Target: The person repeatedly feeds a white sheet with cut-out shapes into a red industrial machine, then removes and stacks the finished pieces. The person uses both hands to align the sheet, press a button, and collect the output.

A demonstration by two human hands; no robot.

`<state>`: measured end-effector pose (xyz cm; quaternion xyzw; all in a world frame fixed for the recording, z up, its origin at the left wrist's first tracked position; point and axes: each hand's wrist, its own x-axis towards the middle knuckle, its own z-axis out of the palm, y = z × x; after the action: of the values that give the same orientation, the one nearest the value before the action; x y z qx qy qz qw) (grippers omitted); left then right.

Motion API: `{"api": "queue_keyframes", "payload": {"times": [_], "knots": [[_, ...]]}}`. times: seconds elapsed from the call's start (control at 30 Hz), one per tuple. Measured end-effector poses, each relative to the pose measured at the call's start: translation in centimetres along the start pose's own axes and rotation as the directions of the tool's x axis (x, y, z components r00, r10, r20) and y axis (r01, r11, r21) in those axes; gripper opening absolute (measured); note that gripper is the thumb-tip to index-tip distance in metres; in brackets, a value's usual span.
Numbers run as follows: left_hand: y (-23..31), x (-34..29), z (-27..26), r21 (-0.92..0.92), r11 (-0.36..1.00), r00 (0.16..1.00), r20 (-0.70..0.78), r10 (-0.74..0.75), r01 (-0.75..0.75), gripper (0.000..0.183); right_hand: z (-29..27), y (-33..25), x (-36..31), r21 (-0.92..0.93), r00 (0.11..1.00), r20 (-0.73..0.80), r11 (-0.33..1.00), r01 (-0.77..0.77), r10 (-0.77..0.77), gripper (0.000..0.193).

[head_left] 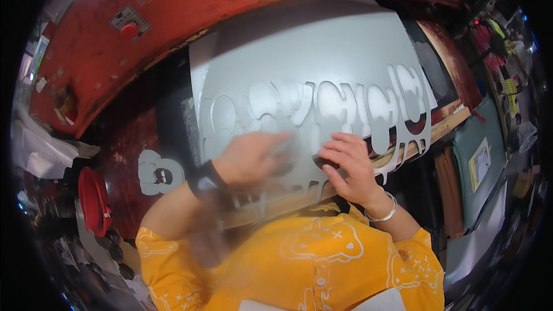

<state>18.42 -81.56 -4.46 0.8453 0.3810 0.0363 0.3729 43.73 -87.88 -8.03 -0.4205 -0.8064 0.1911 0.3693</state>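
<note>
A large pale grey sheet (299, 40) lies in front of me, its near part cut into rows of rounded, shoe-part-like outlines. Some cut pieces (334, 102) still sit in their outlines, while dark gaps show along the near right edge. My left hand (256, 155), smeared by motion, is over the near middle of the sheet; whether it holds anything is hidden. Beside it, my right hand (349, 167) is over the sheet's near edge, fingers loosely bent and thumb apart, with nothing visible in it. A small pile of loose grey cut pieces (151, 167) rests left of the sheet.
A red machine beam (190, 8) with a red push button (129, 31) arches across the far side. At the left stands a red round object (94, 201) near white plastic wrapping (43, 150). A wooden edge (452, 125) and green board (478, 155) are on the right.
</note>
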Motion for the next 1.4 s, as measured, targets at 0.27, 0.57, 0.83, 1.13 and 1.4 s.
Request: {"api": "queue_keyframes", "payload": {"times": [0.27, 0.57, 0.83, 1.13, 1.4], "knots": [[-3.6, 3.4, -6.7, -0.776, 0.627, 0.998, 0.058, -0.039, 0.070, 0.054, 6.0, -1.7, 3.6, -0.105, 0.952, 0.293, 0.986, 0.127, -0.091, 0.064], [-1.2, 5.2, -21.4, -0.735, 0.648, 0.963, -0.271, -0.012, -0.199, 0.056, 6.1, -1.4, 3.0, -0.145, 0.941, 0.329, 0.981, 0.133, -0.079, 0.066], [-1.0, -3.2, -14.8, 0.208, 0.968, 0.953, -0.237, 0.188, -0.139, 0.050, 5.7, -2.0, 3.5, -0.074, 0.949, 0.314, 0.995, 0.069, -0.043, 0.063], [-4.3, -8.8, -2.2, 0.269, 0.963, 0.990, -0.140, 0.034, 0.005, 0.063, 6.1, -1.7, 3.1, -0.145, 0.934, 0.357, 0.987, 0.068, -0.012, 0.066], [-4.1, -8.1, -2.9, 0.288, 0.958, 0.998, -0.058, 0.020, -0.002, 0.056, 5.3, -2.0, 3.8, -0.139, 0.928, 0.368, 0.984, 0.108, -0.050, 0.062]]}}
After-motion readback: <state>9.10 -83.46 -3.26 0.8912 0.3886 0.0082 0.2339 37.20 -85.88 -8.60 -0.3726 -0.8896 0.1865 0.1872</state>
